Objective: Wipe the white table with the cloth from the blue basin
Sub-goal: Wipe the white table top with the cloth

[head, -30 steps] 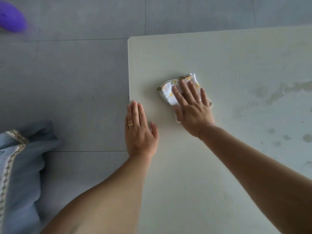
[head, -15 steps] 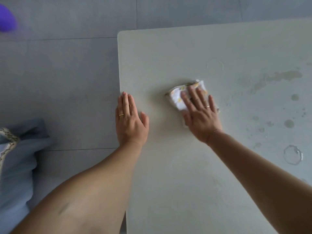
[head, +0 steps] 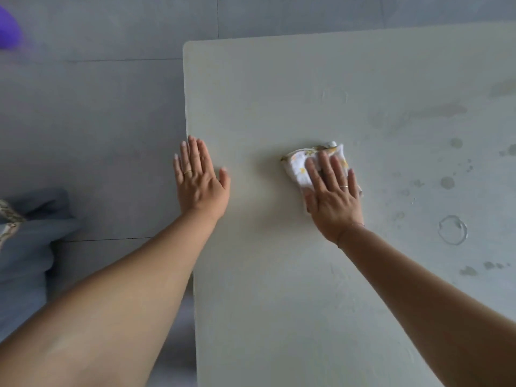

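The white table (head: 279,93) fills the right of the view, its left edge running down the middle. A folded white cloth (head: 300,164) with yellow print lies on it. My right hand (head: 332,196) presses flat on the cloth with straight fingers, covering its near part. My left hand (head: 199,182) rests flat on the table's left edge, fingers straight, holding nothing. Wet spots and a ring of water (head: 452,230) mark the table to the right of the cloth. The blue basin is out of view.
Grey tiled floor (head: 89,121) lies left of and beyond the table. A purple object (head: 8,29) shows at the top left corner. Blue-grey fabric with a patterned trim (head: 25,236) sits at the left edge.
My right hand has slid the cloth to the right along the table, away from my left hand. My left hand stays flat at the table's edge.
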